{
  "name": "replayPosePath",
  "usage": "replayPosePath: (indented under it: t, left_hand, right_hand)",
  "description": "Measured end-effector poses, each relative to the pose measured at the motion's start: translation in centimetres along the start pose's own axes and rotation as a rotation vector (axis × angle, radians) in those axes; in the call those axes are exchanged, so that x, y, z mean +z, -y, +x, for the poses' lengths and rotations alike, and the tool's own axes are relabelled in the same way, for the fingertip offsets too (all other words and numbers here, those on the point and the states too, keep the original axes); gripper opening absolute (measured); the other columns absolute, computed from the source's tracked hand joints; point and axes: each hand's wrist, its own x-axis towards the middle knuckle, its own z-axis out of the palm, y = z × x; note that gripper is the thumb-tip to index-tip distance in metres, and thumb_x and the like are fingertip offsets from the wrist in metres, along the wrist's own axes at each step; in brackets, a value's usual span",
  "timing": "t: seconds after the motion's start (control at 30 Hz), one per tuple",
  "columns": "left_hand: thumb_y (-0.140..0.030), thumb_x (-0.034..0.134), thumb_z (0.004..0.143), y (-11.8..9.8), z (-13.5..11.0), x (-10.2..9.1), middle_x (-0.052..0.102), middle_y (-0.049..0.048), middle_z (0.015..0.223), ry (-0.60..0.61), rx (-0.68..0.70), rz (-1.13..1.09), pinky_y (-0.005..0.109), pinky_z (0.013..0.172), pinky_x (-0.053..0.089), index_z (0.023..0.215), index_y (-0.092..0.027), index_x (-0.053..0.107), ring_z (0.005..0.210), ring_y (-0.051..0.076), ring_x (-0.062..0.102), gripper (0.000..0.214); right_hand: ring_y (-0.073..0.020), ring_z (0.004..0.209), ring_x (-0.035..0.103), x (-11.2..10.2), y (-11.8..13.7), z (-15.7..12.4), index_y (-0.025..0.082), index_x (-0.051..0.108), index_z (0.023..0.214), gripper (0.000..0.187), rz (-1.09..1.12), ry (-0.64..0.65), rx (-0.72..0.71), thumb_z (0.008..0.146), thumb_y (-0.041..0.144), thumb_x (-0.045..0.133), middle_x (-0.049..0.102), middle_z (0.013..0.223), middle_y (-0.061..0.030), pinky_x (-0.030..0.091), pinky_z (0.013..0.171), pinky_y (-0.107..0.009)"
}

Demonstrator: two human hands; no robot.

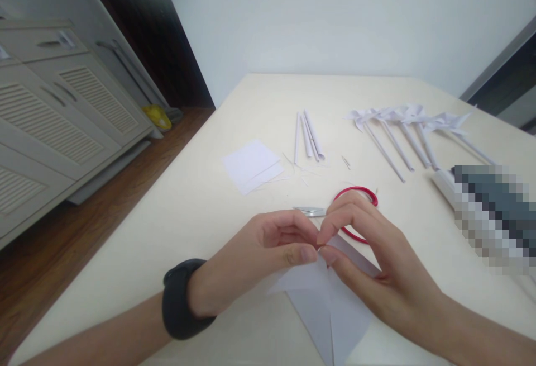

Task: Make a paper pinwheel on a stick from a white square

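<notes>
Taking the fingertips as the clock's centre, thumb and forefinger of the left hand (259, 248) are drawn together on the white paper (307, 304), and the right hand (387, 260) meets them in an equally narrow pinch. The paper spreads below, toward 6 o'clock, its flaps parted by a line running to the near edge. Whether something small is also gripped there I cannot tell; the fingertips cover it.

The likeliest trouble is a tear: if the hands pull apart unevenly, the sheet could rip further along that line. A loose pinch could let a flap spring out, and pressing too hard could crease the paper.

Just beyond, scissors (310, 213) lie with their blades near 12 and red handles toward 1 o'clock, partly behind the right fingers; a careless reach could knock them or meet the blades. Short thin metal-looking pieces (345, 162) sit before 1, easily swept away by a sleeve or wrist.

Farther out, square sheets (253, 165) lie toward 10 to 11, rolled paper tubes (312, 137) at 12, and paper pinwheels (402, 114) between 1 and 2.
</notes>
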Motion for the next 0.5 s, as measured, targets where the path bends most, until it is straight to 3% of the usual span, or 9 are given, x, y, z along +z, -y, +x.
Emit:
replayPosePath:
  t: [0.17,0.5]
  left_hand:
    - [-0.012,0.061,0.077,0.02,-0.03,-0.02,0.061,-0.0007,0.077,0.000,0.005,-0.005,0.021,0.072,0.039,0.078,-0.013,0.058,0.075,0.009,0.054,0.003]
    - [-0.015,0.063,0.075,-0.34,0.00,-0.08,0.061,0.0015,0.078,0.008,0.005,0.098,0.027,0.073,0.040,0.074,-0.014,0.057,0.077,0.015,0.056,0.007]
  right_hand:
    - [-0.0126,0.079,0.048,0.10,0.06,0.09,0.020,0.049,0.084,0.018,-0.002,0.008,0.019,0.077,0.004,0.051,0.047,0.085,0.0011,0.039,0.069,-0.028]
    - [-0.0132,0.078,0.048,-0.26,0.39,0.24,0.021,0.050,0.084,0.021,0.016,0.036,0.002,0.074,0.002,0.053,0.049,0.083,0.0012,0.039,0.069,-0.029]
